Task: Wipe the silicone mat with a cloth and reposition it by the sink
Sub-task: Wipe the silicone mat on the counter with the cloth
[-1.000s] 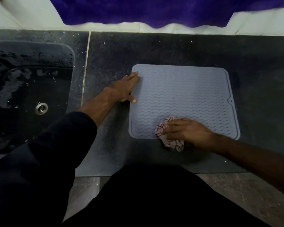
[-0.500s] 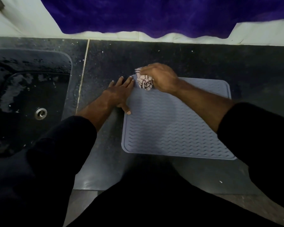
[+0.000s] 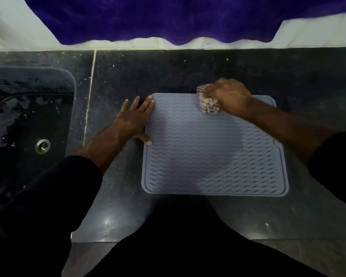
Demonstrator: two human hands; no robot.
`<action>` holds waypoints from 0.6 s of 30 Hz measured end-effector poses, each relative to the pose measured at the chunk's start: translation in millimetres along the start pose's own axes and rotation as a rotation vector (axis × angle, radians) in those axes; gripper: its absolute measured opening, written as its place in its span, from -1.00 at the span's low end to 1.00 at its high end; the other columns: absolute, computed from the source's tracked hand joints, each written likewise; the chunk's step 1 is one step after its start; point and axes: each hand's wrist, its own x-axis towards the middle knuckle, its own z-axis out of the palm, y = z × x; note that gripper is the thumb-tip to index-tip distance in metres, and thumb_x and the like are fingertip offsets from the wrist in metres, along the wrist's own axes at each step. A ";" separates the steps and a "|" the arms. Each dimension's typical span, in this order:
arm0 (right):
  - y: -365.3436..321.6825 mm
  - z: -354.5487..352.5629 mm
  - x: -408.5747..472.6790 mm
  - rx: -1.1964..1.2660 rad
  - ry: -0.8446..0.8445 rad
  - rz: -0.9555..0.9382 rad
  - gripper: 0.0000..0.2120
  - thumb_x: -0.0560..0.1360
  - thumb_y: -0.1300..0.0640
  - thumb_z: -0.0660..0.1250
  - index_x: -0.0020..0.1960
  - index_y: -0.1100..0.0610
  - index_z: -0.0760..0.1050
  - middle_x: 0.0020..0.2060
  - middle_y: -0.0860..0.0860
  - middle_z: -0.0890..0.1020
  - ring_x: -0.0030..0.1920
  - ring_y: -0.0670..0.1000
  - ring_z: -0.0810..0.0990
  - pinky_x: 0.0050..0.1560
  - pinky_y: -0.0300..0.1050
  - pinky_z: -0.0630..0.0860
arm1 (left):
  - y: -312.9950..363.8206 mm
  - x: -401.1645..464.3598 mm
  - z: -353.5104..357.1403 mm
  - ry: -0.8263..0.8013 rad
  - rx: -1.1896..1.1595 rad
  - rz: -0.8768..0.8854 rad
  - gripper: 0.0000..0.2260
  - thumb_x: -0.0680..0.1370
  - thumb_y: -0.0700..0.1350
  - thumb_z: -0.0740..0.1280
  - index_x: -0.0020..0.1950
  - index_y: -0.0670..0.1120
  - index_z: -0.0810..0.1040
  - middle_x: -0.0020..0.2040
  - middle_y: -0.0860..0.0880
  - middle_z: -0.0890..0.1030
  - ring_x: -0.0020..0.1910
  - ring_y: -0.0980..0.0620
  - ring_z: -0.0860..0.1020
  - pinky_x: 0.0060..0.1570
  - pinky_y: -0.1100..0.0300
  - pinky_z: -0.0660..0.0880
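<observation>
A grey-blue silicone mat [image 3: 214,154] with wavy ridges lies flat on the dark stone counter [image 3: 118,186], right of the sink [image 3: 26,124]. My left hand [image 3: 135,118] rests flat with fingers spread at the mat's far left corner, its thumb and forefinger on the mat's edge. My right hand [image 3: 228,94] presses a bunched, pale patterned cloth [image 3: 207,101] onto the mat's far edge, near its middle. The hand covers most of the cloth.
The black sink is wet and has a metal drain [image 3: 42,145]. A pale seam [image 3: 89,96] in the counter runs between sink and mat. A purple fabric [image 3: 168,19] hangs over the white wall behind the counter. The counter's front edge lies near my body.
My right hand swept the cloth from the mat's near edge to its far left corner, then right along the far edge. My left hand stayed at the left edge.
</observation>
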 end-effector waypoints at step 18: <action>52.0 -18.9 -70.3 0.311 0.027 0.327 -0.71 0.51 0.17 0.35 0.19 0.27 0.54 0.08 0.24 0.63 0.12 0.22 0.58 0.20 0.16 0.48 | 7.5 -16.7 3.6 0.106 0.035 -0.014 0.21 0.24 0.29 0.50 0.57 -0.08 -0.23 0.59 -0.05 -0.18 0.54 -0.19 -0.17 0.45 -0.22 -0.11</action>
